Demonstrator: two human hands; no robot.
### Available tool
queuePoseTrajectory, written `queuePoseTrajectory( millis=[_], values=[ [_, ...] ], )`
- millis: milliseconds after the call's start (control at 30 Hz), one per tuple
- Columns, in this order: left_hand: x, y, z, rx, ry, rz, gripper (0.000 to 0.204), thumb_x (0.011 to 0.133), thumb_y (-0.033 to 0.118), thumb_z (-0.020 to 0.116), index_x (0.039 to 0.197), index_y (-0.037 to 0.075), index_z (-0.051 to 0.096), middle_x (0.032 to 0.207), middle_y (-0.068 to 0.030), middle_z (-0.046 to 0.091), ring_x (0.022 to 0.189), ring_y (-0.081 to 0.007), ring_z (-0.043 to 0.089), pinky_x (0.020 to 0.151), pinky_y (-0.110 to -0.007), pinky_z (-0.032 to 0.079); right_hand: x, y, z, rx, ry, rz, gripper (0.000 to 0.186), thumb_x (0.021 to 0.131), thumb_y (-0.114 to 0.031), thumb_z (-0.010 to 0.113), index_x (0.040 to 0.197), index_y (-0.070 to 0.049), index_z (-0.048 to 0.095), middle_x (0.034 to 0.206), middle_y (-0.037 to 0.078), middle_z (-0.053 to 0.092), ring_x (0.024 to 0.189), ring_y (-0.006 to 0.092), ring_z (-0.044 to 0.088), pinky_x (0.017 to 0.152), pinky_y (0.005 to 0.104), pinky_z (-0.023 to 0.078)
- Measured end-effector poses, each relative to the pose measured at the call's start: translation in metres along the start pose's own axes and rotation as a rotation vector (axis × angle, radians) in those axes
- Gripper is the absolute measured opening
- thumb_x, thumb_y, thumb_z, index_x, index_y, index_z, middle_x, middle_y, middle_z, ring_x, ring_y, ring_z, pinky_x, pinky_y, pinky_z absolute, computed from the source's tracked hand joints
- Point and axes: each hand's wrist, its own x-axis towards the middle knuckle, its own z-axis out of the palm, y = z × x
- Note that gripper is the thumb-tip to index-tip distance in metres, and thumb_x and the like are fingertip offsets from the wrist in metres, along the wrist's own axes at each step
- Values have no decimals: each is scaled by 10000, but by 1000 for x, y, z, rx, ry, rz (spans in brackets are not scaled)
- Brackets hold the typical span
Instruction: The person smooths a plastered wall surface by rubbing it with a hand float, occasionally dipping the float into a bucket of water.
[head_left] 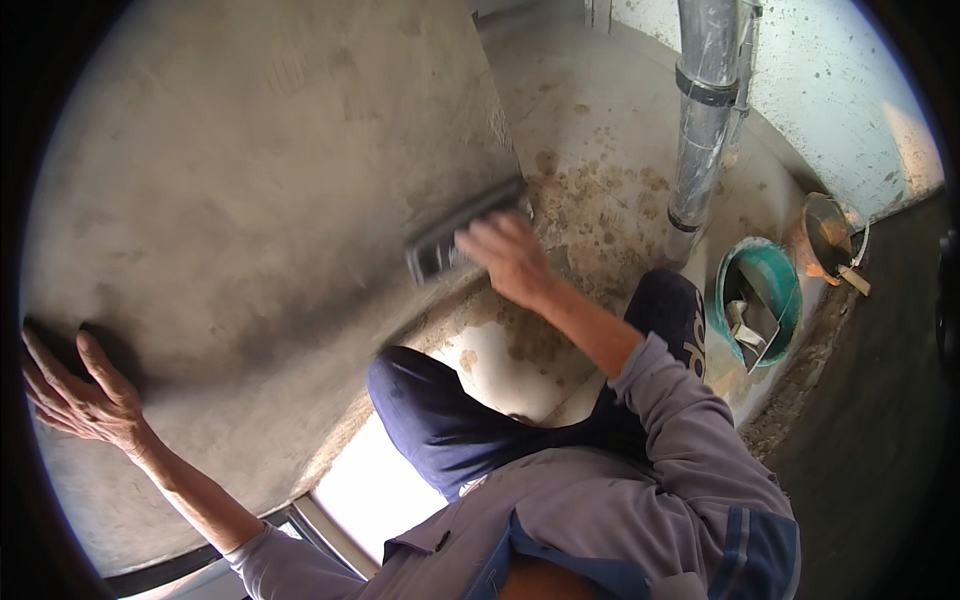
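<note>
Scuffed grey pipe (704, 140), teal bucket (760, 247) to the pipe's lower right, orange bucket (804, 246) farther right, speckled white wall (820, 90) right of the pipe

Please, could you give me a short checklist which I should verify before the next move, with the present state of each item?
1. Right hand gripping the dark float: ok.
2. Float pressed flat on the grey surface: cannot tell, motion blurs it.
3. Left hand away from the float, fingers spread: ok.
4. Left palm firmly touching the surface: cannot tell.
5. Green bucket and orange bucket apart from both hands: ok.
6. Grey pipe clear of the float: ok.
</note>
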Motion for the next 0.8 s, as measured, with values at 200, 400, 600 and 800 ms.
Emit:
queuePoseTrajectory(
  millis=[200, 400, 600, 800],
  values=[
    [-1, 9, -7, -16, -5, -23, 682, 981, 654, 477, 1499, 213, 524, 1518, -125, 507, 1389, -355, 450, 1125, -538, 319, 91, 31, -62, 64, 396, 87, 400, 856, 25, 642, 1242, -70, 687, 1085, 111, 673, 997, 276, 599, 874, 405, 453],
    [8, 22, -15, -57, 11, -28, 684, 982, 655, 474, 1498, 209, 526, 1512, -123, 514, 1390, -340, 452, 1118, -525, 325, 195, 60, -117, -79, 458, -129, 484, 841, 28, 696, 1298, -129, 666, 1178, 102, 675, 1050, 249, 631, 920, 387, 505],
    [16, 34, -20, -71, 35, -76, 701, 974, 672, 473, 1512, 226, 508, 1547, -103, 483, 1441, -332, 406, 1121, -548, 320, 45, -13, -12, 62, 214, -16, 372, 839, -30, 595, 1178, -94, 733, 1097, 91, 664, 944, 293, 569, 856, 430, 477],
    [16, 44, -24, -124, 46, -74, 695, 979, 677, 460, 1534, 260, 473, 1579, -90, 448, 1461, -359, 380, 1134, -600, 290, 3, -49, -118, 206, 93, 336, 414, 878, -94, 708, 1271, 9, 626, 1160, 172, 662, 1100, 366, 612, 997, 475, 469]
  ],
)
